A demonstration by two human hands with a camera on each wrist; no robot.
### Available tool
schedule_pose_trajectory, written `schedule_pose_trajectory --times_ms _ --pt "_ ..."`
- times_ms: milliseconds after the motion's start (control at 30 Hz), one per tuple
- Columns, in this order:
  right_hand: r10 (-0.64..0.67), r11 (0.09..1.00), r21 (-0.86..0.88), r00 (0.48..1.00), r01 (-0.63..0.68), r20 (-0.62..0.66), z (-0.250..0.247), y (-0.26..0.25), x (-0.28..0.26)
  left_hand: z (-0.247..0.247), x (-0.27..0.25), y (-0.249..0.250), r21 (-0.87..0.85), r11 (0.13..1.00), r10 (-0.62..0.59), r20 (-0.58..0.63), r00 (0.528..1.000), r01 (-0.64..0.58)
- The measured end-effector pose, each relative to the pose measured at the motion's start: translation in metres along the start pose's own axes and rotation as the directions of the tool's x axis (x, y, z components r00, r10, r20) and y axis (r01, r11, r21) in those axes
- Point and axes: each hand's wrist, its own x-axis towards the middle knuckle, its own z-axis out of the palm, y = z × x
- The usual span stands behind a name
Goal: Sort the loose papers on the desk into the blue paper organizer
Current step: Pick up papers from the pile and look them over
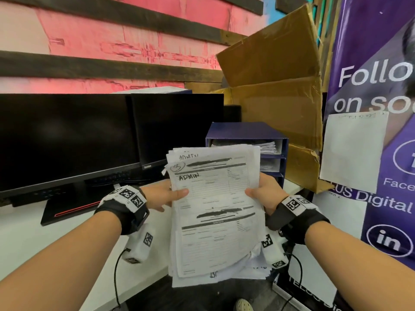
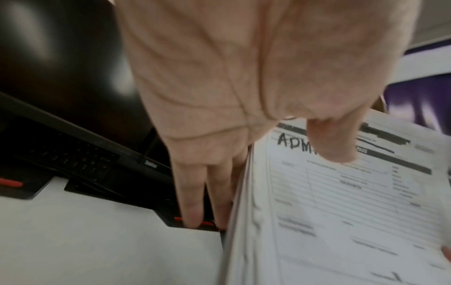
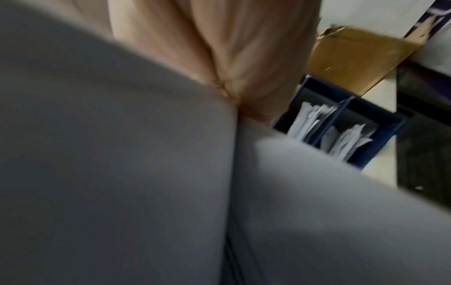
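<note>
Both hands hold a thick stack of printed papers (image 1: 215, 212) upright in front of me, above the desk edge. The top sheet has "ADMIN" handwritten near its top. My left hand (image 1: 166, 195) grips the stack's left edge, thumb on the front and fingers (image 2: 192, 200) behind. My right hand (image 1: 262, 193) grips the right edge the same way, its fingers hidden behind the sheets. The papers (image 3: 122, 173) fill most of the right wrist view. The blue paper organizer (image 1: 247, 131) stands on the desk just behind the stack, with papers in its upper shelves (image 3: 341, 135).
Two dark monitors (image 1: 67, 140) stand on the white desk (image 1: 27, 239) at the left. A large torn cardboard box (image 1: 280, 86) leans behind and right of the organizer. A purple banner (image 1: 381, 108) with a white sheet taped on it fills the right side.
</note>
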Motion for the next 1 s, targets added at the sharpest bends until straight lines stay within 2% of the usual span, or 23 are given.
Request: schedule_pose_trajectory --times_ms 33,100,167,200,300,367,400,433,500,567,633,733,800,933,1000 --pt "-0.022 1.0 0.01 1.0 0.022 -0.001 0.007 -0.007 0.002 -0.004 0.0 0.0 -0.066 0.996 0.058 -0.114 0.992 -0.066" --pt "-0.061 0.997 0.047 0.998 0.062 -0.02 0.02 -0.021 0.01 -0.016 0.002 -0.001 -0.213 0.955 0.118 -0.368 0.922 -0.207" --pt "-0.121 0.992 0.04 0.992 0.123 -0.043 0.035 -0.035 0.022 -0.028 0.0 0.001 -0.318 0.882 0.111 -0.579 0.808 -0.349" --pt "-0.157 0.987 0.016 0.986 0.158 -0.059 0.043 -0.043 0.027 -0.035 -0.002 0.001 -0.291 0.867 0.119 -0.669 0.734 -0.405" --pt "-0.247 0.969 -0.016 0.965 0.247 -0.093 0.07 -0.064 0.045 -0.054 -0.009 -0.001 -0.139 0.875 0.154 -0.828 0.538 -0.464" --pt "-0.334 0.942 -0.051 0.94 0.33 -0.077 0.09 -0.076 0.052 -0.062 -0.011 -0.004 -0.061 0.897 0.153 -0.886 0.438 -0.437" --pt "-0.364 0.93 -0.071 0.93 0.36 -0.053 0.102 -0.079 0.055 -0.064 -0.011 -0.006 -0.031 0.913 0.151 -0.901 0.407 -0.406" --pt "-0.383 0.921 -0.086 0.923 0.379 -0.028 0.114 -0.08 0.057 -0.063 -0.01 -0.007 -0.006 0.925 0.157 -0.905 0.396 -0.379" --pt "-0.386 0.919 -0.078 0.922 0.387 0.029 0.138 -0.074 0.059 -0.054 -0.005 -0.01 -0.017 0.935 0.142 -0.898 0.417 -0.355" --pt "-0.345 0.938 -0.015 0.936 0.347 0.072 0.156 -0.063 0.061 -0.047 -0.001 -0.017 -0.105 0.928 0.067 -0.896 0.438 -0.357" --pt "-0.31 0.95 0.064 0.949 0.307 0.051 0.166 -0.052 0.066 -0.046 0.0 -0.027 -0.175 0.909 0.008 -0.9 0.435 -0.378" --pt "-0.264 0.954 0.131 0.962 0.27 -0.066 0.167 -0.047 0.076 -0.05 -0.003 -0.033 -0.164 0.9 0.017 -0.912 0.41 -0.403" --pt "-0.275 0.953 0.114 0.959 0.281 -0.067 0.172 -0.049 0.08 -0.052 -0.002 -0.03 -0.144 0.898 0.034 -0.919 0.392 -0.416" --pt "-0.37 0.923 0.093 0.928 0.373 -0.047 0.184 -0.055 0.082 -0.056 0.003 -0.013 -0.151 0.847 0.018 -0.95 0.311 -0.51" --pt "-0.403 0.91 0.078 0.912 0.408 -0.069 0.183 -0.058 0.089 -0.064 0.001 -0.013 -0.115 0.844 0.047 -0.957 0.286 -0.525"
